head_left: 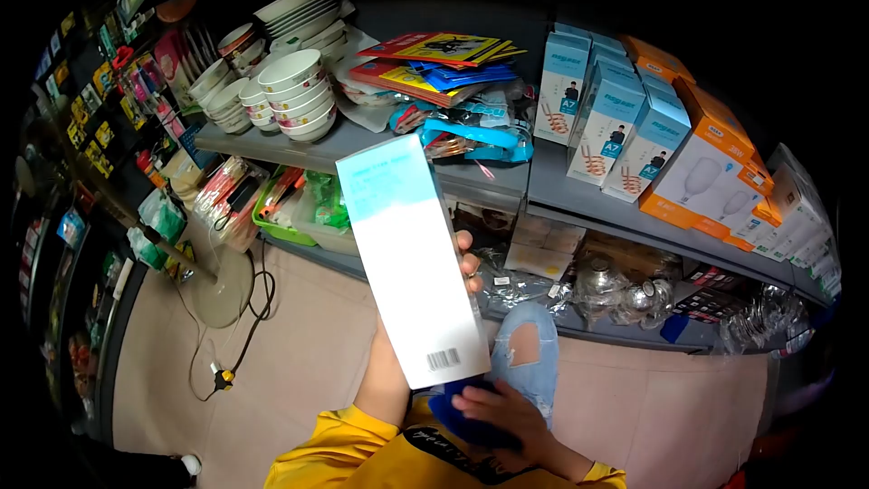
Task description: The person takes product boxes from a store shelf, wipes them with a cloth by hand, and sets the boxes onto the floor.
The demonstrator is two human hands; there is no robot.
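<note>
Grey shelving (pixel 561 190): ran beyond the left grip, from upper left round to far right, loaded on two levels.
Left grip (pixel 467 263): wrapped round the white box from behind, with fingertips showing along the right edge.
White box (pixel 412 281): held up in the left grip, tilted, with top leaning left; bore a pale-blue band at the upper end and a barcode (pixel 444 359) near the foot.
Right grip (pixel 507 415): placed just below the foot of the box, with fingers bent over the blue cloth; whether clasping or merely resting, impossible to tell.
Blue cloth (pixel 450 415): bunched against the right grip, in front of the yellow top (pixel 326 444).
Denim knee (pixel 534 389): showed just above the right grip, ripped open.
Bowls (pixel 294 95): stacked on the shelf, above and left of the left grip.
Booklets (pixel 434 47): piled above the left grip, in red, yellow and blue, over bright-blue straps (pixel 471 138).
Light-blue cartons (pixel 611 118): stood in a group, above and right of the left grip.
Orange cartons (pixel 701 172): lined up farther right of the left grip, printed with bulbs.
Wrapped metalware (pixel 647 294): lay on the lower level, right of the left grip, in clear plastic.
Green basket (pixel 285 234): sat left of the left grip, well apart.
Round-based stand (pixel 222 294): stood on the pale floor (pixel 652 398), farther left of the left grip, near a dark cable (pixel 262 308).
</note>
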